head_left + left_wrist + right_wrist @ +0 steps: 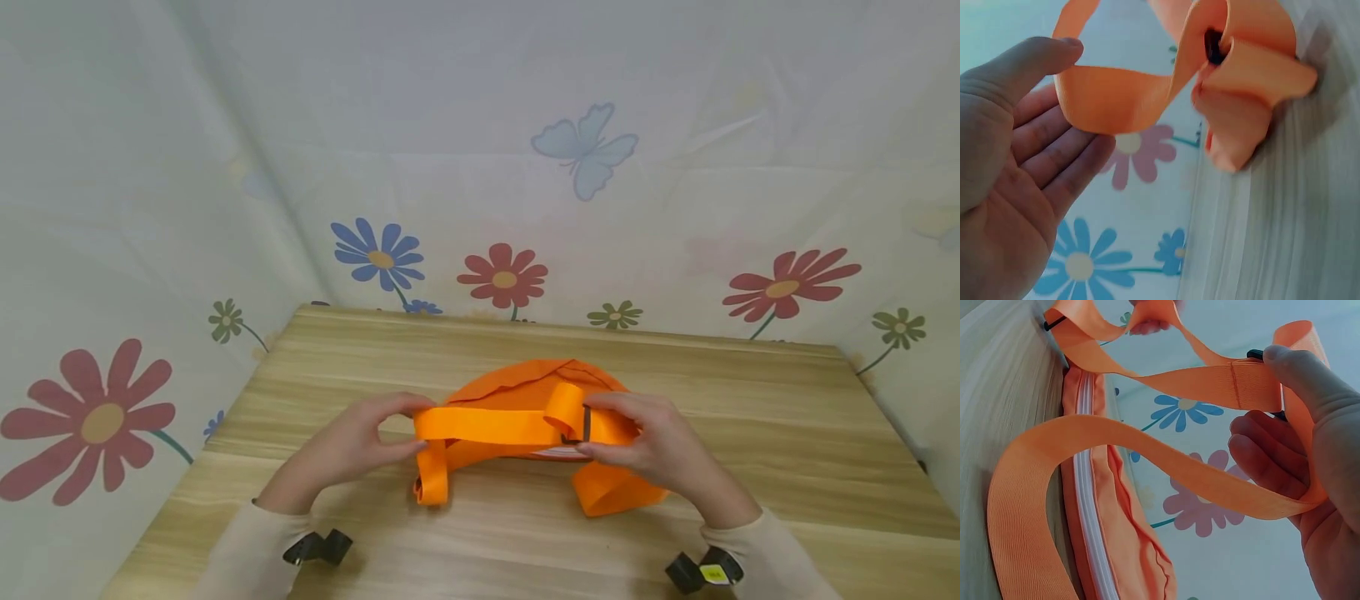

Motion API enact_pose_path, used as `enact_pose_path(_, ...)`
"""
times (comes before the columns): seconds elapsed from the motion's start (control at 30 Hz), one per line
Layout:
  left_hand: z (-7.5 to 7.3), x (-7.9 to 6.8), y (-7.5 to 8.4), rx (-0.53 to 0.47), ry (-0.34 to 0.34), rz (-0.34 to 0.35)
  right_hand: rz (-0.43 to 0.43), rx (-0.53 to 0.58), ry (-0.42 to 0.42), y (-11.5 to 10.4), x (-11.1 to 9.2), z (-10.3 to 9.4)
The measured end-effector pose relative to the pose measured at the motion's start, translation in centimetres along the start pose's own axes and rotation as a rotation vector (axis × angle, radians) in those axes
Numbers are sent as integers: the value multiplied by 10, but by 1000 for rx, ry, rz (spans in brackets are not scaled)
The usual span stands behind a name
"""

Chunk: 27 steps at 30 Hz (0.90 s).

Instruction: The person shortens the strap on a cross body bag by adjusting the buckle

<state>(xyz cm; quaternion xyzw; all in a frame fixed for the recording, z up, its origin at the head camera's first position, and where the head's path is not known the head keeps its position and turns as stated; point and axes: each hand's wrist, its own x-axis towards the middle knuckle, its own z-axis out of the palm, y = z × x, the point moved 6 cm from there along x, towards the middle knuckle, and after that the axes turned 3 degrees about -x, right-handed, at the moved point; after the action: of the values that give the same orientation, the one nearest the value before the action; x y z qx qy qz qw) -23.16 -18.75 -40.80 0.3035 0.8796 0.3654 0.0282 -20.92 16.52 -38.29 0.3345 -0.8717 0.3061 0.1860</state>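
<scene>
Wood-grain table (360, 350); floral backdrop (450, 150) behind; left hand (348, 446) pinches orange strap (487, 425); right hand (667, 442) grips black buckle (587, 423).

Head view: looking forward and down from above the table (375, 358), standing farthest back, taking in left hand (341, 446), right hand (663, 442) and flowered backdrop (450, 125).
Left wrist view: peering closely past the palm toward the backdrop, lying sideways, the table running along its right.
Right wrist view: peering just as closely, rolling the opposite way, the table running along its left.
Backdrop flowers and orange strap (487, 425): appearing in all three views.
Orange pouch (510, 387): showing in head and right wrist views.
</scene>
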Motion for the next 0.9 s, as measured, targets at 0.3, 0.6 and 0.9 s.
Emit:
enact_pose_path(0.3,-28,-26,-24,-167,111,-40,-5,13,21,7,-6,-6)
enact_pose_path(0.6,-46,-39,-30,-277,126,80,-46,53,40,8,-7,-12)
enact_pose_path(0.9,-51,-43,-33,-149,90,-22,-71,107,64,8,-7,-14)
